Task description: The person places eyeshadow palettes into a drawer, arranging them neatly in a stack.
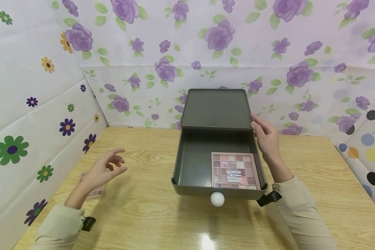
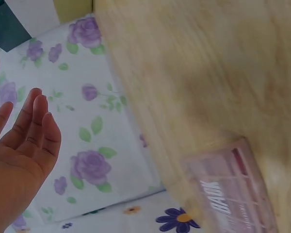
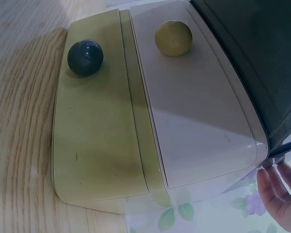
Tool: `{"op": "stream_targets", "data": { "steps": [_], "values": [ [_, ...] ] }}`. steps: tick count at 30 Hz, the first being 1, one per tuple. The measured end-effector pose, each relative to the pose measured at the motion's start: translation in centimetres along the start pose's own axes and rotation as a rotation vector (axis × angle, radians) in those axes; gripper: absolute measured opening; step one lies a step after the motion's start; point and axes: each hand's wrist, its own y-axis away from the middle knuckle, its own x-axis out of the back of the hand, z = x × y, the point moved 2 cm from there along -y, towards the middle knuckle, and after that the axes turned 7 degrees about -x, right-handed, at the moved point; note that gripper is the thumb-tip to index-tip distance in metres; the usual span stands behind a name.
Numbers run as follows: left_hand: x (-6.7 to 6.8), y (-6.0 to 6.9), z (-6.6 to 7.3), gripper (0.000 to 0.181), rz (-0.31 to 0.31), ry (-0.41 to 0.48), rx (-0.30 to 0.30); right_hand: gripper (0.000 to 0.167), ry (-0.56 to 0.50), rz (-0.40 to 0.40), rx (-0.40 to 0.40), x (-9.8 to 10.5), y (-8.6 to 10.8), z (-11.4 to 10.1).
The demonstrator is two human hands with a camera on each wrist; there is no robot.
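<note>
**Ana:** Head view, nearest first: a glossy white ball knob [image 1: 217, 199] fronting a dark grey-green rectangular drawer [image 1: 190, 190], pulled open!

**Ben:** And over on the left, a flat pink rectangular palette [image 1: 97, 192] on the pale wood-grain table [image 1: 143, 215], partly covered by the forearm. Just past it hovers the left hand [image 1: 104, 168], fingers loosely bent, grasping nothing.

**Ana:** What's in the drawer?

**Ben:** Another pink-framed palette [image 1: 234, 170], lying flat on the right side, bare floor to its left.

**Ana:** Farther back, the right hand [image 1: 267, 135]! Not clenched; its fingertips rest against the right edge of the dark flat-topped cabinet [image 1: 215, 107].

**Ben:** I'd call that the steadying hand. Light, even contact is best, fingers clear of the drawer's track.

**Ana:** And the left?

**Ben:** If it handles a palette, frame edges only, level, high enough to clear the drawer's front lip.

**Ana:** Farthest of all, white cloth with purple roses [image 1: 219, 35]!
</note>
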Motion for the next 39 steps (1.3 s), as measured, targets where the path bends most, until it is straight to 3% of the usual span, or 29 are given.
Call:
{"op": "stream_targets", "data": {
  "steps": [8, 12, 19, 27, 39],
  "values": [
    [0.0, 1.5, -1.2, 0.055, 0.037, -0.001, 0.039, 0.033, 0.015, -0.004, -0.011, 0.1, 0.0, 0.1],
    [0.1, 2.0, -1.7, 0.060, 0.051, -0.037, 0.094, 0.032, 0.011, 0.007, -0.012, 0.2, 0.1, 0.3],
    [0.6, 3.6, -2.9, 0.072, 0.003, -0.126, 0.222, 0.031, 0.010, 0.012, -0.007, 0.2, 0.2, 0.4],
    [1.2, 5.1, -4.5, 0.078, -0.012, -0.114, 0.290, 0.031, 0.007, 0.003, -0.004, 0.1, 0.1, 0.3],
    [2.3, 7.1, -6.4, 0.098, -0.078, -0.231, 0.473, 0.032, -0.003, -0.013, 0.001, -0.1, 0.1, -0.1]
  ]
}}
